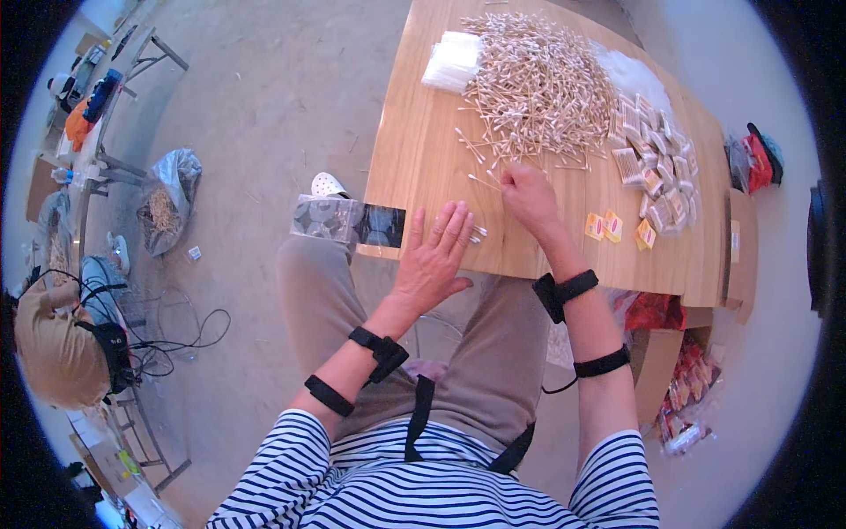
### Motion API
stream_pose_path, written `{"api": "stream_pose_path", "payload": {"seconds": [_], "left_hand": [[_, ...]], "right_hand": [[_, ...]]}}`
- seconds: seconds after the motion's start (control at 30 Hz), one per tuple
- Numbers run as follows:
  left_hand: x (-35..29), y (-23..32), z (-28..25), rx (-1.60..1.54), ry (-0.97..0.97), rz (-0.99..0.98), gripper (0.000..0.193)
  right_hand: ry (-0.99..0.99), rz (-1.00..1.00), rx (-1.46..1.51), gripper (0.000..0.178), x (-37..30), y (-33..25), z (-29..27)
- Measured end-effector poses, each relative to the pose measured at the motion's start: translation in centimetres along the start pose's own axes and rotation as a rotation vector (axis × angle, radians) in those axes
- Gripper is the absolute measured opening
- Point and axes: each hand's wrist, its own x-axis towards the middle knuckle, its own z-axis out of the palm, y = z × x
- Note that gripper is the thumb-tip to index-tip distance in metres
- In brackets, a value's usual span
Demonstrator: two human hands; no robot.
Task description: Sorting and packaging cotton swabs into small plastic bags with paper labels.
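My left hand (432, 253) lies flat near the front edge of the wooden table, fingers stretched out. White tips of a few cotton swabs (478, 234) stick out beside its fingers; the rest of them is covered by the hand. My right hand (531, 201) is closed in a pinch just in front of a big heap of loose cotton swabs (538, 93). From its fingertips a single cotton swab (484, 182) points left. Right of that hand sit a few small yellow and white paper labels (604, 227).
Clear plastic bags (453, 62) are stacked left of the heap. Filled packs of swabs (656, 163) pile up at right. A dark, clear-wrapped strip (348, 220) lies on the left table corner. A cardboard box (741, 256) stands at right; a co-worker (66, 348) sits at far left.
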Motion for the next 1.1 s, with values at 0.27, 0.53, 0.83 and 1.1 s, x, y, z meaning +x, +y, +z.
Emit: {"api": "stream_pose_path", "payload": {"seconds": [0.27, 0.53, 0.83, 1.1], "left_hand": [[0.0, 0.1, -0.1, -0.004, 0.002, -0.009, 0.119], [0.1, 0.3, -0.5, -0.039, -0.004, -0.012, 0.119], [0.2, 0.3, -0.7, -0.016, -0.053, -0.018, 0.119], [0.2, 0.4, -0.2, 0.008, -0.041, -0.022, 0.12]], "right_hand": [[-0.127, -0.135, 0.057, 0.006, -1.9, -0.4, -0.7], [-0.081, -0.277, 0.065, 0.005, -3.4, -0.5, -0.9], [-0.076, -0.158, 0.093, 0.008, -3.6, 0.2, -0.9], [0.072, -0.174, 0.055, 0.013, -3.2, -1.2, 1.3]]}}
